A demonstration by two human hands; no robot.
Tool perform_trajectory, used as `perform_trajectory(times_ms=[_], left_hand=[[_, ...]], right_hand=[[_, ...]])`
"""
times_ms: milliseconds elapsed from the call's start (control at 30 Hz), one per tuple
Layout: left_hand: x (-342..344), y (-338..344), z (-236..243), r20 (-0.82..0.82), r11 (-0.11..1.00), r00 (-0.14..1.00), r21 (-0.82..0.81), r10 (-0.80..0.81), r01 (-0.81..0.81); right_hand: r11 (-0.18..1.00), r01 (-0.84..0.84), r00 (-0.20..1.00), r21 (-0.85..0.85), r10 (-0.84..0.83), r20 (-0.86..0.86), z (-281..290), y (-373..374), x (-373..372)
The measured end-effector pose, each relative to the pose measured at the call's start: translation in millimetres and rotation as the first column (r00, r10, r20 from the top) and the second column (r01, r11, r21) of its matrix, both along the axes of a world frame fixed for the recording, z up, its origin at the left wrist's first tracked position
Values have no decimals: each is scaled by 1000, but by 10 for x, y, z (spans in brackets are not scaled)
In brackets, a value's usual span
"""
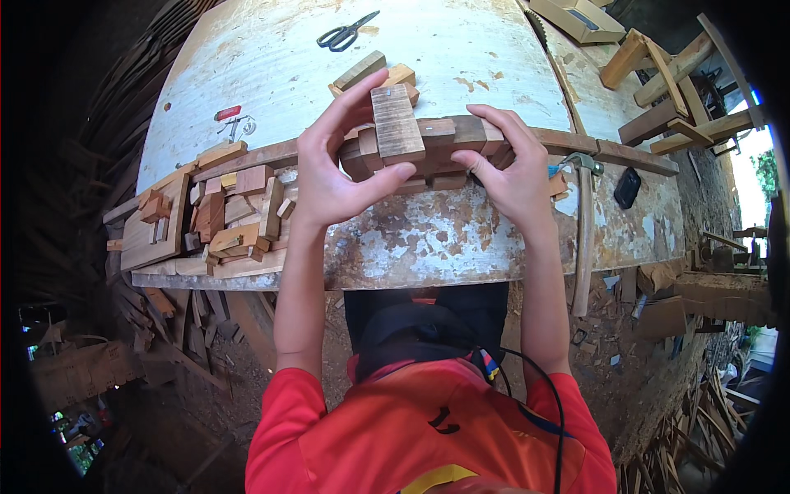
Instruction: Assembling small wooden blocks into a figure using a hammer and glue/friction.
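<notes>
At the near edge of the worn white workbench point(461, 239) we find both hands closed on a cluster of wooden blocks point(428, 148). We note the left hand point(333, 177) gripping the cluster's left side, its thumb pressed under the front and its index finger curled up over the back of one upright rectangular block point(397, 123) that stands on top. The right hand point(510, 169) clasps the cluster's right end, fingers bent over the top and thumb tucked in at the front (we cannot see the fingertips behind the wood). The cluster sits on a dark wooden rail that runs along the bench's front edge.

To the left, well apart from the hands, lies a pile of wood offcuts point(222, 218) on a flat board. Black-handled scissors point(347, 34) rest at the far side of the bench. A hammer point(583, 222) lies just right of the right hand, its handle hanging over the bench front. A small black object point(627, 188) sits beyond it.
</notes>
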State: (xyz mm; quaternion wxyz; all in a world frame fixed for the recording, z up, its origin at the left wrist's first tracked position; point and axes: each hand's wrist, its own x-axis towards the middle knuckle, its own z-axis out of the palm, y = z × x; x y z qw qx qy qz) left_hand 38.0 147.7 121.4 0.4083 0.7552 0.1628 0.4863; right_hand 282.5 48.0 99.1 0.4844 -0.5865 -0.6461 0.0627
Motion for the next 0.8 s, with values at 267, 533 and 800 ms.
perform_trajectory(times_ms=[267,533,800], left_hand=[[-318,25,-427,108,988,994,-156,-4,21],[-369,-131,-732,-169,877,984,-461,61,-133],[-452,-268,-1027,-132,870,989,-478,63,-119]], right_hand=[[996,6,952,84,20,-305,-412,-115,237],[977,-186,770,-104,79,-633,-574,-206,150],[940,-257,697,-225,19,-717,-766,-319,324]])
